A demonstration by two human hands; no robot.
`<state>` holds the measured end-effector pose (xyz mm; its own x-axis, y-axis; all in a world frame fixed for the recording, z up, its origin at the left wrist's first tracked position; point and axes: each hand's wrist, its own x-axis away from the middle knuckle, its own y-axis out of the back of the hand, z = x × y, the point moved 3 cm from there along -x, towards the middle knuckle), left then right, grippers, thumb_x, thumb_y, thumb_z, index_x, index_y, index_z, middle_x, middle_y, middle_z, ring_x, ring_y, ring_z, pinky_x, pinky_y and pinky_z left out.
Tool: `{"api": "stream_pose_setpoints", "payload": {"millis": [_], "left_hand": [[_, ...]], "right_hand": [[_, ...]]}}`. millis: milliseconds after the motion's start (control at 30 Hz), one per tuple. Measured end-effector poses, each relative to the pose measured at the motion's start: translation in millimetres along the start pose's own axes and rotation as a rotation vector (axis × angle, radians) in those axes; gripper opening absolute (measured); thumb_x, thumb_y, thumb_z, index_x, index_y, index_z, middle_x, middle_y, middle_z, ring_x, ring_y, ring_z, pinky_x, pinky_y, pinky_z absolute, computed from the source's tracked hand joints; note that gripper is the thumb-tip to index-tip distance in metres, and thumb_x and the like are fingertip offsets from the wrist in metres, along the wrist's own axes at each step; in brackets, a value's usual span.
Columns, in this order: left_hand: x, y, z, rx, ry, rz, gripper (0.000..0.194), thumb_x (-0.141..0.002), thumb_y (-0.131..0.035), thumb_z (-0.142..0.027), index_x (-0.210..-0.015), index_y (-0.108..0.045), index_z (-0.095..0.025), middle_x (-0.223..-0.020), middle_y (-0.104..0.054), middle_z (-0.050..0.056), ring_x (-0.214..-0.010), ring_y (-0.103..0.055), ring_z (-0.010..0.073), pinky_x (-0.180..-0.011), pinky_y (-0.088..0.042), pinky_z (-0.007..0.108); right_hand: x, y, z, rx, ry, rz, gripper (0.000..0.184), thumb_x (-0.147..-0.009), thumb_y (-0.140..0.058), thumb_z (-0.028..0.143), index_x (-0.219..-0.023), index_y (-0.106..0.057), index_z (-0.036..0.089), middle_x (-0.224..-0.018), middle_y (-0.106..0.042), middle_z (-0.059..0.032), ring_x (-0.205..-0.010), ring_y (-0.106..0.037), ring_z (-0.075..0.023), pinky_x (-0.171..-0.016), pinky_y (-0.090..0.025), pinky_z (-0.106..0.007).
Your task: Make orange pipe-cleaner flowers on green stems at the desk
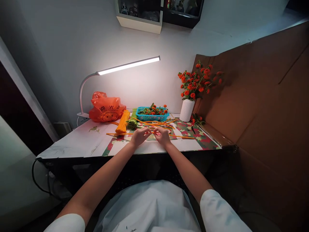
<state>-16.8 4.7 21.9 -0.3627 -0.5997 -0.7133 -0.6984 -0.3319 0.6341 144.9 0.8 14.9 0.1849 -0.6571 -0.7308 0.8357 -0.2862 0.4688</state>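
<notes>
My left hand [140, 136] and my right hand [162, 136] meet over the front of the table, fingertips pinched close together. Between them runs an orange pipe cleaner [181, 137], whose ends stick out to both sides. Just beyond my hands lie several loose orange stems [158, 123] in a crossed pile. A thick bundle of orange pipe cleaners [123, 122] rests left of that pile. Beside it is a green bundle [132, 124] with a dark, bushy near end. The exact contact at my fingertips is too small to make out.
A blue basket [152, 118] holds orange flowers with green leaves. To its right stands a white ribbed vase [187, 110] of orange flowers. An orange plastic bag [107, 108] and a lit lamp [129, 65] are at the left. A cardboard sheet [260, 93] walls the right side.
</notes>
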Motion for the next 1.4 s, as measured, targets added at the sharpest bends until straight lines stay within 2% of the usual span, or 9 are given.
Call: {"api": "stream_pose_setpoints", "payload": {"millis": [167,300,367,567,633,767,1067,1233,1400], "left_hand": [[0.5,-2.0,-3.3,-0.126,-0.115,0.057,0.02,-0.091,-0.05,-0.028,-0.086,-0.067,-0.019,-0.084,-0.067,0.005,-0.075,-0.062,0.0151,-0.068,-0.044,0.023],[0.1,-2.3,-6.3,-0.098,-0.042,0.071,0.023,-0.09,-0.049,-0.029,-0.079,-0.066,-0.019,-0.082,-0.066,0.005,-0.075,-0.06,0.0162,-0.065,-0.042,0.024],[-0.4,-2.4,-3.5,0.034,0.045,0.099,0.024,-0.088,-0.051,-0.032,-0.075,-0.065,-0.018,-0.074,-0.064,0.004,-0.069,-0.057,0.0152,-0.062,-0.041,0.024],[2.7,-7.1,8.4,0.55,0.332,0.366,0.034,-0.083,-0.05,-0.043,-0.073,-0.063,-0.014,-0.052,-0.049,-0.003,-0.046,-0.039,0.0092,-0.047,-0.031,0.021],[2.8,-4.1,6.8,0.488,0.29,0.306,0.027,-0.08,-0.053,-0.038,-0.075,-0.064,-0.014,-0.057,-0.053,-0.002,-0.049,-0.041,0.0095,-0.048,-0.033,0.021],[2.3,4.1,-2.3,0.184,0.046,0.102,0.014,-0.078,-0.057,-0.027,-0.082,-0.066,-0.018,-0.077,-0.064,0.002,-0.06,-0.048,0.0107,-0.061,-0.041,0.023],[3.4,6.4,-11.9,-0.07,-0.17,0.157,0.023,-0.09,-0.051,-0.034,-0.082,-0.068,-0.021,-0.086,-0.068,0.004,-0.079,-0.062,0.0146,-0.071,-0.043,0.023],[2.3,3.6,-8.0,0.105,0.041,0.063,0.024,-0.082,-0.058,-0.035,-0.067,-0.062,-0.018,-0.066,-0.062,0.002,-0.061,-0.054,0.0127,-0.061,-0.041,0.023],[3.4,-5.3,10.1,0.62,0.461,0.219,0.034,-0.078,-0.058,-0.045,-0.059,-0.054,-0.017,-0.048,-0.047,-0.003,-0.043,-0.04,0.0088,-0.046,-0.035,0.023]], "right_hand": [[-0.1,2.5,-3.5,-0.045,-0.057,0.004,0.007,-0.074,-0.059,0.014,-0.076,-0.063,0.019,-0.079,-0.069,-0.0032,-0.077,-0.063,-0.0183,-0.075,-0.047,-0.03],[0.5,2.8,-1.0,0.031,0.0,0.039,0.012,-0.077,-0.056,0.01,-0.079,-0.064,0.019,-0.083,-0.069,-0.0043,-0.083,-0.062,-0.0194,-0.078,-0.046,-0.03],[0.9,1.9,3.7,0.116,0.061,0.066,0.016,-0.081,-0.052,0.01,-0.083,-0.065,0.019,-0.087,-0.068,-0.0057,-0.088,-0.06,-0.0204,-0.08,-0.045,-0.031],[1.6,-2.3,11.8,0.236,0.141,0.112,0.02,-0.088,-0.049,0.012,-0.086,-0.067,0.02,-0.095,-0.067,-0.007,-0.096,-0.058,-0.021,-0.085,-0.042,-0.033],[1.0,-2.4,6.6,0.145,0.091,0.112,0.019,-0.084,-0.051,0.01,-0.083,-0.067,0.019,-0.09,-0.068,-0.0062,-0.091,-0.06,-0.0199,-0.083,-0.044,-0.032],[-0.2,-1.6,-9.5,-0.105,-0.091,0.136,0.016,-0.078,-0.054,0.013,-0.082,-0.069,0.018,-0.086,-0.07,-0.0042,-0.084,-0.063,-0.0172,-0.077,-0.048,-0.03],[1.1,-5.3,-19.9,-0.312,-0.278,0.277,0.017,-0.073,-0.059,0.024,-0.084,-0.069,0.015,-0.08,-0.069,-0.0023,-0.063,-0.057,-0.0107,-0.061,-0.045,-0.023],[1.0,-4.3,-10.2,-0.169,-0.136,0.222,0.013,-0.079,-0.054,0.015,-0.083,-0.066,0.016,-0.082,-0.068,-0.004,-0.076,-0.061,-0.0151,-0.071,-0.047,-0.027],[1.0,-4.0,11.6,0.23,0.15,0.121,0.018,-0.091,-0.047,0.014,-0.089,-0.064,0.019,-0.1,-0.065,-0.0094,-0.099,-0.056,-0.0217,-0.085,-0.041,-0.034]]}}
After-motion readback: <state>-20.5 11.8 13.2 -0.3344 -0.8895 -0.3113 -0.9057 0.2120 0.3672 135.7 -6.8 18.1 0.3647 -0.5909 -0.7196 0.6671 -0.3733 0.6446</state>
